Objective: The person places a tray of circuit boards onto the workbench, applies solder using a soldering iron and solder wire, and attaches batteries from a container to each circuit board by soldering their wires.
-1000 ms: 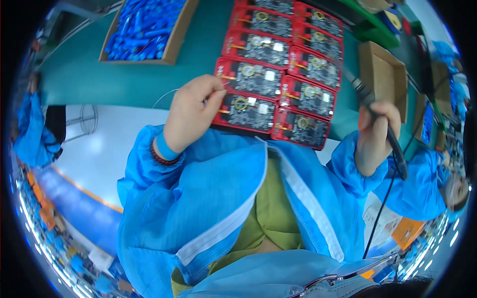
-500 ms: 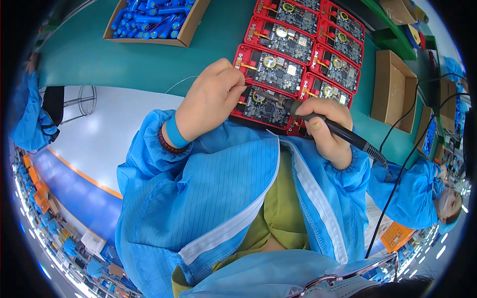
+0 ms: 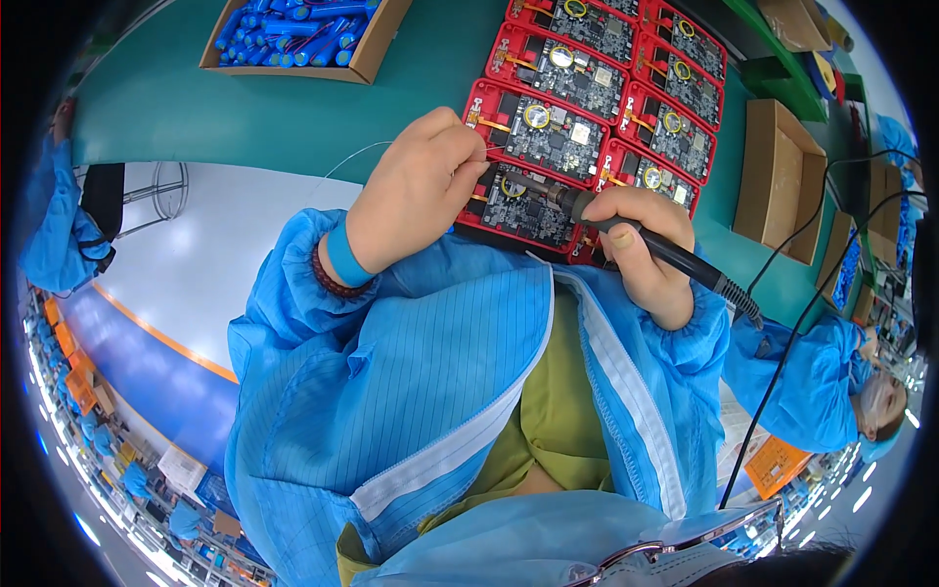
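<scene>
My left hand (image 3: pixel 416 196) is closed, thumb and forefinger pinching a thin silvery wire (image 3: pixel 354 158) that looks like solder; its length trails off behind the hand to the left. In my right hand (image 3: pixel 648 249) is a black-handled soldering iron (image 3: pixel 685 262), gripped like a pen and pointing left. The iron's tip is over the upper left part of the nearest circuit board (image 3: pixel 538 219), close to my left fingertips. Whether the tip touches the board I cannot tell. That board lies in a red housing, as does the board (image 3: pixel 553 132) just beyond it.
More red housings with boards stand in two columns on the green table (image 3: pixel 430 59). A cardboard box (image 3: pixel 367 61) of blue wrapped cells is at the far left. An open cardboard box (image 3: pixel 782 186) stands right. Black cables (image 3: pixel 797 323) hang at the right, near a co-worker (image 3: pixel 807 391).
The housings appear shifted slightly right and down in view. Both hands keep nearly the same place and grip, with the iron's tip still by the left fingertips.
</scene>
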`<state>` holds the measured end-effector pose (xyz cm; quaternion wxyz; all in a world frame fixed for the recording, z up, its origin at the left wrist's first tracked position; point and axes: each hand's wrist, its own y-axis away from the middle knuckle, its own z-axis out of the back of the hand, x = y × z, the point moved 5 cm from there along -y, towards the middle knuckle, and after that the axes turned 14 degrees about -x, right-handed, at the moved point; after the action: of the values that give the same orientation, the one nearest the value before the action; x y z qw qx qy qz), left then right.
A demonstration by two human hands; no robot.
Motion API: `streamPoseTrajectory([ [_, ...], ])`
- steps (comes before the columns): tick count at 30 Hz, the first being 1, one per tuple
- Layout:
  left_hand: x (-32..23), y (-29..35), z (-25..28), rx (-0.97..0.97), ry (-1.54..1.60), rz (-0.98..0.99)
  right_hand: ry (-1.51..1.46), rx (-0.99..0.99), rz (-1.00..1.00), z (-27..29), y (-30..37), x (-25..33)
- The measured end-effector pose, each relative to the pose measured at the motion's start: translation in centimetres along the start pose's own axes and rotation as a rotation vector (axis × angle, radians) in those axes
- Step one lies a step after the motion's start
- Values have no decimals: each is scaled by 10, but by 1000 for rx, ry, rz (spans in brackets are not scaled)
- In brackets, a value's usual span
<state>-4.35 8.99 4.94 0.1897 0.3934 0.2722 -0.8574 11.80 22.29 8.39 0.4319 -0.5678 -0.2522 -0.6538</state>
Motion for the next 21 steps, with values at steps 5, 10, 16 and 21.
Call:
streamPoseTrajectory([
  [5,0,1,1,-4,-9,-8,-31,-82,62,6,5,-1],
  [10,-2,-1,1,10,-27,-35,-9,-85,62,12,5,-1],
  [16,-7,-9,-1,124,-102,-100,-13,-54,28,9,2,-3],
  [21,-9,-15,-1,182,-115,-158,-1,-27,29,5,0,-3],
])
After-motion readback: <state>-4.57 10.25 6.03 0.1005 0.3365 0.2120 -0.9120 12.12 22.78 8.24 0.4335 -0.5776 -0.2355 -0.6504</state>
